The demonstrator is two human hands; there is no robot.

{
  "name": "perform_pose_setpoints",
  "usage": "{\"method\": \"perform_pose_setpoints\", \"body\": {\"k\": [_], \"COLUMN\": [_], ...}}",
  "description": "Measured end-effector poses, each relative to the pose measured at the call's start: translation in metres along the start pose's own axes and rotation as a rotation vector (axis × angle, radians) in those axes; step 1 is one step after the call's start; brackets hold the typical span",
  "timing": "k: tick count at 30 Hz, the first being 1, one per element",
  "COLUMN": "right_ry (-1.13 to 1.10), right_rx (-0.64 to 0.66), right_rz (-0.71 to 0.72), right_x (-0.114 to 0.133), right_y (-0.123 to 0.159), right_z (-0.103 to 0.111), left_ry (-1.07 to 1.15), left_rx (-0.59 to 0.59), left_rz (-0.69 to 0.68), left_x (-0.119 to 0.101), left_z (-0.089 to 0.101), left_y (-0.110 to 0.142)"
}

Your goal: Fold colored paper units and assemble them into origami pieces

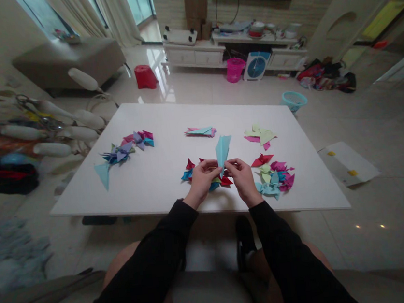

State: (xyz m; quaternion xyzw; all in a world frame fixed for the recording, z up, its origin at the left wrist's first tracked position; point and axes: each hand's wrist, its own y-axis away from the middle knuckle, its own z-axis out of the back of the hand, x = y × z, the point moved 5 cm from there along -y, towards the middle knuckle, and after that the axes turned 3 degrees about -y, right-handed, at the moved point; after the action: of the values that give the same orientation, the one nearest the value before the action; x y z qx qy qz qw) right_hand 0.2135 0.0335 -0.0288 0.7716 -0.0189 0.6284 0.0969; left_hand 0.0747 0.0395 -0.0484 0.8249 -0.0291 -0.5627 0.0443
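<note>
Between my two hands a light blue piece of folded paper (223, 148) stands upright, long and pointed at its lower end. My left hand (204, 173) pinches its lower left side with thumb and fingers. On the lower right side, my right hand (240, 171) pinches it too. Behind and below the hands lies a heap of small folded paper pieces (186, 174) in red, blue and green, partly hidden by my hands. Just right of my right hand is another pile of folded paper pieces (276, 177), with a red paper crane (262, 159) at its upper edge.
The white table (154, 118) also carries a stack of narrow folded papers (200, 131), green and pink folded papers (260, 134), and purple and blue folded pieces (122, 152) at the left. A blue basket (294, 99) and a white board (349, 163) are beyond the right edge.
</note>
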Motion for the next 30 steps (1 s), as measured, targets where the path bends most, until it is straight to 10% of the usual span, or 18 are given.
{"method": "perform_pose_setpoints", "body": {"k": [30], "right_ry": [-0.001], "right_rx": [0.002], "right_rz": [0.027], "right_x": [0.0019], "right_y": [-0.0010], "right_z": [-0.0015], "left_ry": [0.001], "left_rx": [-0.006], "left_rz": [0.005], "left_x": [-0.0013], "left_z": [0.0003], "left_y": [0.0009]}}
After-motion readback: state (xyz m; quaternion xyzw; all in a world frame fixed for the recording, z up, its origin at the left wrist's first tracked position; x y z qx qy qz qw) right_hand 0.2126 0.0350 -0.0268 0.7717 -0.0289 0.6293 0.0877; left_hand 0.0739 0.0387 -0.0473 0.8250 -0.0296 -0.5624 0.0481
